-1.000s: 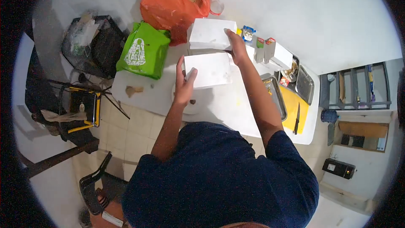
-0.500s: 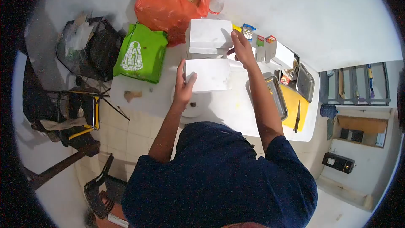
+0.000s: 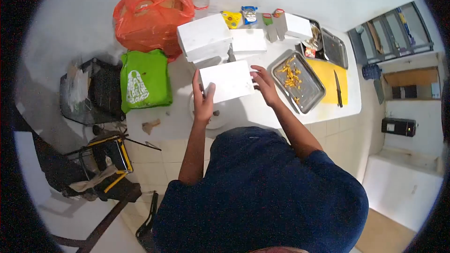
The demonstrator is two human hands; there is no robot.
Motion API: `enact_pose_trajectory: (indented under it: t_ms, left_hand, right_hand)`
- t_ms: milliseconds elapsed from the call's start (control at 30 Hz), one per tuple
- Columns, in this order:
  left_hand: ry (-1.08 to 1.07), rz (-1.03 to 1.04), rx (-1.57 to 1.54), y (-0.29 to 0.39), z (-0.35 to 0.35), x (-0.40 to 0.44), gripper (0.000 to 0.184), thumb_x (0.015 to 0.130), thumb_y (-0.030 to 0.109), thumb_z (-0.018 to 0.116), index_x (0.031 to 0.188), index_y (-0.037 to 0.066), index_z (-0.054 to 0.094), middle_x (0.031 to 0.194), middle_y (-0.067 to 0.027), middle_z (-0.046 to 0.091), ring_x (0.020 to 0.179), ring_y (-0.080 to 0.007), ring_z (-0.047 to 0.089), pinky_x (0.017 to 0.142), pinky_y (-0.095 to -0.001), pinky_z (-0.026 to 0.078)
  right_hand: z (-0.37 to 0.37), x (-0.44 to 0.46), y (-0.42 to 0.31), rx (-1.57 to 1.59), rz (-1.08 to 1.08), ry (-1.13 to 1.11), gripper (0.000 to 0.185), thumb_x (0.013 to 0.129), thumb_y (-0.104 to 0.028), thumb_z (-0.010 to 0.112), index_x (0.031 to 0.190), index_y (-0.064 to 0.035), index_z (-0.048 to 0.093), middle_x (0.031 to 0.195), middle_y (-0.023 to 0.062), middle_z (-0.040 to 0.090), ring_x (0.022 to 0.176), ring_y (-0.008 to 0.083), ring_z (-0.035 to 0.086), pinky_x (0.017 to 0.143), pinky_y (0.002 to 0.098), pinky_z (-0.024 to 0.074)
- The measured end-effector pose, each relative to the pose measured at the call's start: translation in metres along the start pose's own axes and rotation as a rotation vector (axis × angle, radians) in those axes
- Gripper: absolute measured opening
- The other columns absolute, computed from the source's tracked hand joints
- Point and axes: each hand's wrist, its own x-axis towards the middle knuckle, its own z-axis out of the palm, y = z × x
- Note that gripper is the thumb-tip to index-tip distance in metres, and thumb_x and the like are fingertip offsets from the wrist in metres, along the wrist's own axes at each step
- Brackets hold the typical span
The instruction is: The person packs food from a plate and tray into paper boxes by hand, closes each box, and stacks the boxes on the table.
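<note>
My left hand [image 3: 203, 105] grips a small white box [image 3: 227, 80] by its left side, with the thumb on top. At the box's right edge is my right hand [image 3: 266, 89], fingers apart and a little bent; I cannot tell whether the fingertips touch it. Stacked white boxes [image 3: 205, 35] stand just behind the held one, and another white box [image 3: 248, 40] lies to their right. Under the held box, a round white plate [image 3: 213, 122] is partly hidden.
An orange plastic bag [image 3: 150, 16] and a green bag [image 3: 146, 82] are at the left. To the right lie a metal tray [image 3: 311, 96] with yellow-brown pieces, a yellow board [image 3: 328, 72] and a knife [image 3: 338, 89]. Small packets [image 3: 249, 15] line the back.
My right hand has come down from beside the stacked boxes to the right edge of the held box. My left hand keeps its grip. The camera view has turned.
</note>
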Motion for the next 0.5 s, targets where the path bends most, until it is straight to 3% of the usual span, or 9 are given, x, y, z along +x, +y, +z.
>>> enact_pose_trajectory:
  t_ms: [100, 200, 233, 333, 433, 500]
  left_hand:
    - [-0.031, 0.051, 0.146, -0.011, 0.008, -0.005, 0.066, 0.09, 0.01, 0.057, 0.145, 0.008, 0.021, 0.133, -0.0148, 0.046, 0.115, -0.0213, 0.049, 0.098, -0.0323, 0.039]
    - [-0.091, -0.097, 0.192, -0.012, 0.019, -0.012, 0.071, 0.088, 0.014, 0.061, 0.145, 0.008, 0.019, 0.137, -0.0167, 0.041, 0.117, -0.0211, 0.047, 0.098, -0.0325, 0.039]
    - [-0.127, -0.196, 0.146, -0.004, 0.023, -0.014, 0.08, 0.084, 0.02, 0.067, 0.145, 0.005, 0.017, 0.14, -0.0178, 0.035, 0.121, -0.0232, 0.043, 0.099, -0.0342, 0.038]
    - [-0.189, -0.056, 0.409, -0.012, 0.027, -0.015, 0.094, 0.076, 0.027, 0.075, 0.144, 0.004, 0.015, 0.141, -0.0202, 0.032, 0.128, -0.0302, 0.036, 0.103, -0.0412, 0.035]
    - [-0.165, 0.232, 0.989, 0.003, 0.037, -0.024, 0.108, 0.064, 0.034, 0.083, 0.144, 0.003, 0.018, 0.139, -0.0224, 0.033, 0.132, -0.0392, 0.029, 0.106, -0.0479, 0.03]
    - [-0.292, 0.254, 1.085, 0.025, 0.05, -0.026, 0.113, 0.056, 0.037, 0.085, 0.143, 0.002, 0.021, 0.141, -0.0235, 0.031, 0.133, -0.0428, 0.025, 0.107, -0.0513, 0.027]
  right_hand:
    - [0.002, -0.024, -0.002, 0.126, 0.082, -0.059, 0.045, 0.092, -0.029, 0.057, 0.13, -0.0069, 0.044, 0.104, 0.0077, 0.061, 0.085, 0.0147, 0.058, 0.063, 0.0288, 0.0512]
    - [-0.003, -0.03, -0.005, 0.037, 0.109, -0.092, 0.048, 0.094, -0.028, 0.052, 0.135, -0.0054, 0.04, 0.104, 0.006, 0.061, 0.087, 0.0128, 0.058, 0.063, 0.0269, 0.0497]
    - [-0.007, -0.03, -0.005, 0.047, 0.114, -0.076, 0.05, 0.094, -0.029, 0.052, 0.136, -0.0061, 0.04, 0.102, 0.0059, 0.061, 0.084, 0.0122, 0.058, 0.061, 0.0263, 0.0497]
    - [-0.021, -0.029, 0.001, 0.057, 0.136, -0.067, 0.055, 0.093, -0.032, 0.053, 0.14, -0.0082, 0.038, 0.099, 0.0052, 0.062, 0.079, 0.0107, 0.058, 0.056, 0.0248, 0.0495]
    - [-0.038, -0.026, 0.01, -0.007, 0.163, -0.126, 0.061, 0.093, -0.035, 0.052, 0.144, -0.0097, 0.032, 0.1, 0.0043, 0.062, 0.078, 0.0097, 0.056, 0.058, 0.0244, 0.049]
    - [-0.043, -0.028, 0.013, -0.016, 0.16, -0.139, 0.061, 0.093, -0.038, 0.052, 0.144, -0.0092, 0.033, 0.104, 0.0056, 0.062, 0.082, 0.0111, 0.057, 0.061, 0.0254, 0.0494]
